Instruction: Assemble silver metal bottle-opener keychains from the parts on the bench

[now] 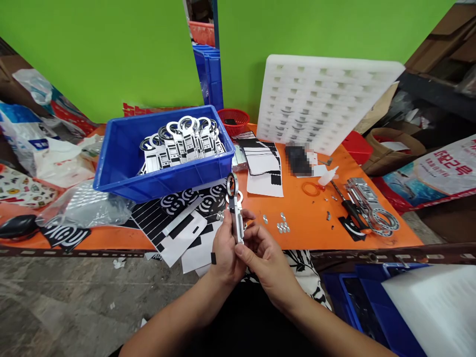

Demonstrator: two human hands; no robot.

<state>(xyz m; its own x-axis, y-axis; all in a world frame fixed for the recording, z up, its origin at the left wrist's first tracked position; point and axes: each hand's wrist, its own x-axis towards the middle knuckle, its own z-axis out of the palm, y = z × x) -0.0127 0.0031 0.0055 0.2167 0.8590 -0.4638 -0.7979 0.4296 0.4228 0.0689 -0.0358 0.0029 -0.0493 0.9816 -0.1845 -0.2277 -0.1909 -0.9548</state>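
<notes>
Both forearms bare, reaching up from bottom edge, converging at centre. Left hand (225, 248) upright, back toward camera, fingers curled closed around slim metal piece (235, 210) — thumb side pressed against it. Right hand (266, 255) just beside, touching left, palm turned inward, fingertips pinching piece's lower end. Wrists angled toward each other — knuckles nearly meeting.

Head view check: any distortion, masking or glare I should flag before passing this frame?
Head view: strong wide-angle bending, with the orange table edge and green wall tilting outward; one pixelated patch masks something on the table; lighting even, with soft shadows; the metal part in both hands stays sharp, without glare.
</notes>
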